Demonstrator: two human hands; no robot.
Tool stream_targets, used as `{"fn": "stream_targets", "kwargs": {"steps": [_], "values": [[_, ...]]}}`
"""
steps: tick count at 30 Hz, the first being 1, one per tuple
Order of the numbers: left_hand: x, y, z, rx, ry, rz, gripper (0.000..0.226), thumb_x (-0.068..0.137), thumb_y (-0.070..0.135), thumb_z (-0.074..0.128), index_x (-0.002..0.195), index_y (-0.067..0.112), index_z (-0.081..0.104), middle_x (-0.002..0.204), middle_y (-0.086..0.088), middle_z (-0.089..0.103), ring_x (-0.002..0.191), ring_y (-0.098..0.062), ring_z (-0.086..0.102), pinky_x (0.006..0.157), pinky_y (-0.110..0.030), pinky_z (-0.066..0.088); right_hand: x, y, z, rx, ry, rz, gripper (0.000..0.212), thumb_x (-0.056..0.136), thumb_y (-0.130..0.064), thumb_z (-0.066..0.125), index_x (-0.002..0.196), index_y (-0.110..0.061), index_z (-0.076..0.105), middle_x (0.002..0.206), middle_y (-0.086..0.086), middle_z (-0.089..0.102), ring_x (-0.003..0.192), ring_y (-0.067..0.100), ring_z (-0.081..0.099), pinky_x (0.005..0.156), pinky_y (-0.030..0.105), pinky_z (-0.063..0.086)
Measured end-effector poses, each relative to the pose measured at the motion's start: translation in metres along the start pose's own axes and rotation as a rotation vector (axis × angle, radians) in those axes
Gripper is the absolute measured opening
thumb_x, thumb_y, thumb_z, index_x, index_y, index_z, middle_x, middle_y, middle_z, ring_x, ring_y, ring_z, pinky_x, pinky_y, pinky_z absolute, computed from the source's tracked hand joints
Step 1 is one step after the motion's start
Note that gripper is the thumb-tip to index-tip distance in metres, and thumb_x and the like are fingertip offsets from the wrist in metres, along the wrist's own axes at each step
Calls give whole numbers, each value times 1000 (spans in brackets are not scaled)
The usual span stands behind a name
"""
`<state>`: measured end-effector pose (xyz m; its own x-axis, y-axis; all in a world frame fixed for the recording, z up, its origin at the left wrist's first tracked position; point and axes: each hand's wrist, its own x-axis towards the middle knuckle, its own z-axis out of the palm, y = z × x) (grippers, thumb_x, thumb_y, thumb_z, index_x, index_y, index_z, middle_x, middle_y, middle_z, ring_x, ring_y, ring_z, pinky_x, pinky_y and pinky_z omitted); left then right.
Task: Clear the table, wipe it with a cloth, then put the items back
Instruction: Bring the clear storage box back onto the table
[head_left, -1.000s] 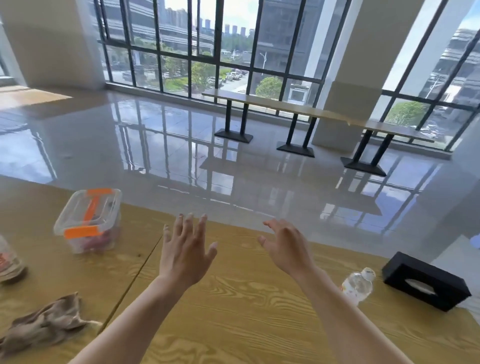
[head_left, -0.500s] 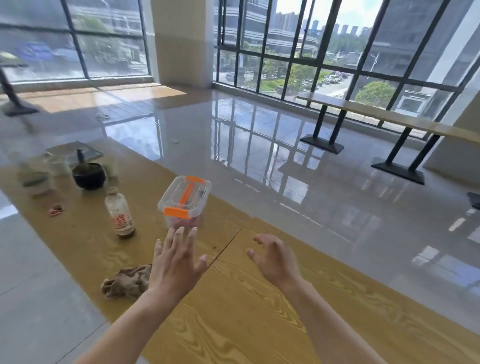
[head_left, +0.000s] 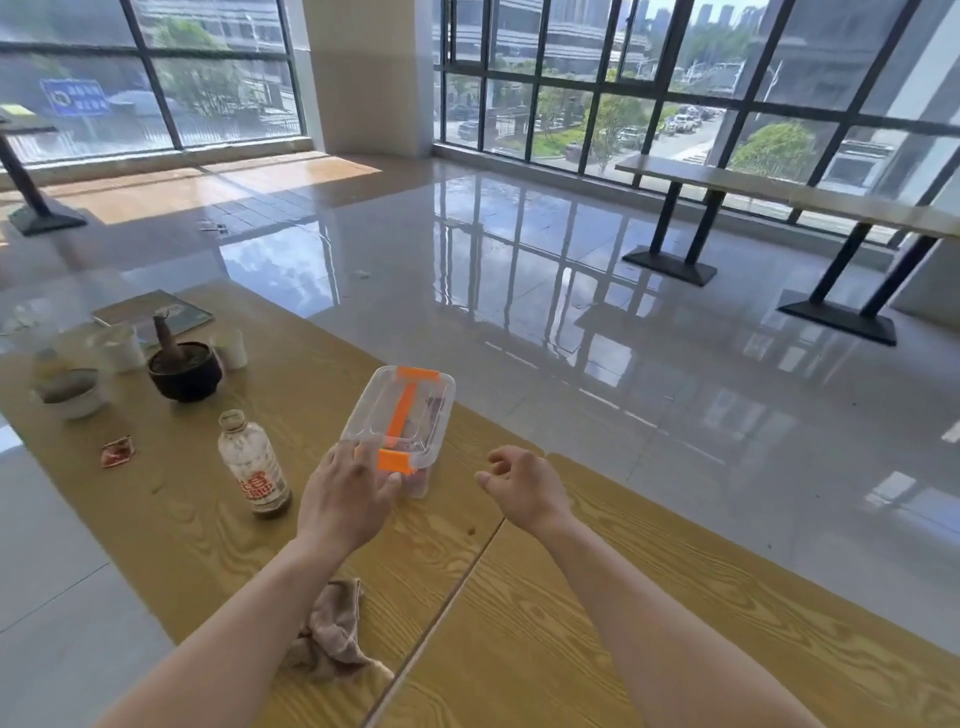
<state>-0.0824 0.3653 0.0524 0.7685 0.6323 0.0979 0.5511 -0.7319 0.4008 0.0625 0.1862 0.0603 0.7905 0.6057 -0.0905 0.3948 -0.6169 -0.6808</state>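
A clear plastic box (head_left: 410, 410) with orange clips and handle stands on the wooden table (head_left: 597, 597). My left hand (head_left: 345, 499) reaches over its near end, fingers spread straight and holding nothing, fingertips at the lid's near edge. My right hand (head_left: 524, 491) hovers to the right of the box, fingers loosely curled, empty. A crumpled beige cloth (head_left: 332, 634) lies under my left forearm. A small bottle (head_left: 254, 465) with a red label stands left of my left hand.
Farther left on the table are a dark bowl with a pestle (head_left: 184, 366), a white cup (head_left: 231, 348), a white bowl (head_left: 70, 392), a book (head_left: 156, 312) and a red wrapper (head_left: 117, 452). The table's far edge drops to a glossy floor.
The view has swung left, away from the black tissue box and water bottle. Both hands have moved forward to the clear box; the right hand's fingers have curled.
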Motion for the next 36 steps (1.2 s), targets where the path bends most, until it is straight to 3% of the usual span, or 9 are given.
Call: {"fn": "stream_targets", "kwargs": {"steps": [6, 11, 13, 15, 19, 22, 25, 28, 36], "values": [[73, -39, 11, -9, -76, 6, 59, 91, 39, 59, 143, 14, 44, 137, -14, 53, 127, -32, 47, 102, -42, 42, 66, -19, 34, 53, -43, 149, 45, 93, -39, 65, 131, -15, 61, 117, 0, 67, 105, 18, 63, 89, 32, 51], [123, -57, 24, -41, -160, -31, 73, 92, 42, 61, 153, 19, 28, 135, -13, 48, 126, -34, 43, 102, -44, 40, 110, -21, 64, 128, -76, 290, 53, 93, -42, 64, 135, -11, 55, 126, 4, 63, 114, 22, 59, 95, 36, 49], [139, -61, 31, -80, -212, -93, 68, 92, 39, 58, 151, 20, 30, 137, -15, 46, 126, -37, 43, 100, -46, 40, 123, -22, 76, 163, -77, 332, 38, 93, -44, 63, 119, -17, 58, 110, -2, 62, 102, 20, 57, 86, 32, 45], [153, -65, 38, -111, -250, -146, 61, 92, 40, 55, 146, 21, 34, 132, -17, 48, 119, -39, 48, 94, -47, 42, 135, -23, 85, 180, -68, 369, 28, 92, -46, 62, 98, -24, 46, 85, -11, 47, 88, 17, 46, 76, 31, 39], [175, -71, 53, -243, -311, -260, 64, 92, 41, 56, 149, 23, 32, 129, -17, 51, 113, -37, 53, 83, -42, 39, 153, -28, 92, 229, -42, 410, 31, 92, -44, 63, 78, -24, 45, 71, -12, 41, 72, 14, 45, 56, 25, 32], [183, -76, 62, -293, -309, -295, 63, 91, 41, 59, 146, 25, 35, 129, -14, 56, 113, -36, 55, 82, -43, 40, 157, -29, 98, 212, -68, 424, 33, 94, -37, 64, 69, -25, 46, 67, -11, 47, 59, 7, 44, 51, 25, 30], [187, -78, 66, -339, -269, -272, 58, 88, 37, 65, 141, 28, 41, 121, -9, 60, 108, -33, 56, 80, -42, 41, 161, -30, 104, 191, -76, 426, 22, 93, -34, 65, 82, -16, 60, 75, -6, 56, 66, 10, 52, 55, 26, 40], [188, -76, 67, -384, -231, -264, 61, 86, 27, 70, 140, 24, 43, 116, -8, 63, 105, -30, 57, 81, -42, 44, 164, -31, 105, 235, -56, 461, 18, 88, -28, 69, 97, -12, 70, 92, 1, 71, 85, 19, 67, 80, 41, 57], [173, -54, 70, -379, -171, -146, 55, 87, 25, 69, 137, 23, 45, 108, -1, 61, 91, -21, 55, 73, -37, 44, 140, -14, 81, 323, 42, 473, 17, 85, -23, 71, 100, -15, 69, 97, -2, 72, 90, 17, 68, 86, 39, 58]]}}
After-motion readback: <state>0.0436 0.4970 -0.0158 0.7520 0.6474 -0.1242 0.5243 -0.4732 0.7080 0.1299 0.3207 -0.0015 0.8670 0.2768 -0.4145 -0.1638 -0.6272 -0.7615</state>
